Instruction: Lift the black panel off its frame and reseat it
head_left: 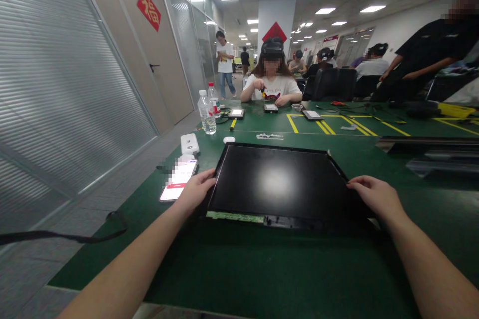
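A black LCD screen panel [277, 179] lies face up in front of me on the green table, a ceiling light reflected in its middle. Along its near edge a strip of green circuit board [235, 217] is exposed. My left hand [197, 188] is closed on the panel's left edge, thumb and fingers at the rim. On the opposite side my right hand [376, 195] pinches the right edge. The undersides of both grips are hidden. Just beside my left hand lies a phone [179, 179] with a lit screen.
Left of the panel stand a water bottle [207, 113], a red-capped bottle [213, 97] and a white power bank [189, 144]. A small white case [229, 139] sits behind the panel. Metal strips [430, 145] lie at right on the green table [262, 269]. A person [272, 77] works opposite.
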A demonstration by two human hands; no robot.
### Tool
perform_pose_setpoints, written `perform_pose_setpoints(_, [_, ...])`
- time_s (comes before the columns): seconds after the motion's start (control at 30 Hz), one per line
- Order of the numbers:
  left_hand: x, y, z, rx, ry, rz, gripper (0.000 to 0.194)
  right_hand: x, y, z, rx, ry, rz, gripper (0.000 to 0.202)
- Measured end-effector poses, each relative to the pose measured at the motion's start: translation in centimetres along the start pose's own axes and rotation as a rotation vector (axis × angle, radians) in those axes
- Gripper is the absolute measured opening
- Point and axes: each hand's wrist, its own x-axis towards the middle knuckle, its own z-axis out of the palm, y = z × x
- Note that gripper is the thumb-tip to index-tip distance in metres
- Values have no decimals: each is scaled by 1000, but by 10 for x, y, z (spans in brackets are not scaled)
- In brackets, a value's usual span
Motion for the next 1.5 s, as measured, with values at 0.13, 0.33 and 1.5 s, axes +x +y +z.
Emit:
perform_pose_setpoints(0.13, [-10, 17, 8, -403, 94, -315, 58, 0, 0, 0, 15, 13, 16, 23])
perform_pose_setpoints(0.33, [-9, 22, 15, -677, 77, -388, 62, 0, 3, 4, 37, 40, -1, 22])
perform_pose_setpoints(1.5, [-16, 29, 11, -672, -42, -276, 44, -3, -2, 4, 52, -1, -2, 24])
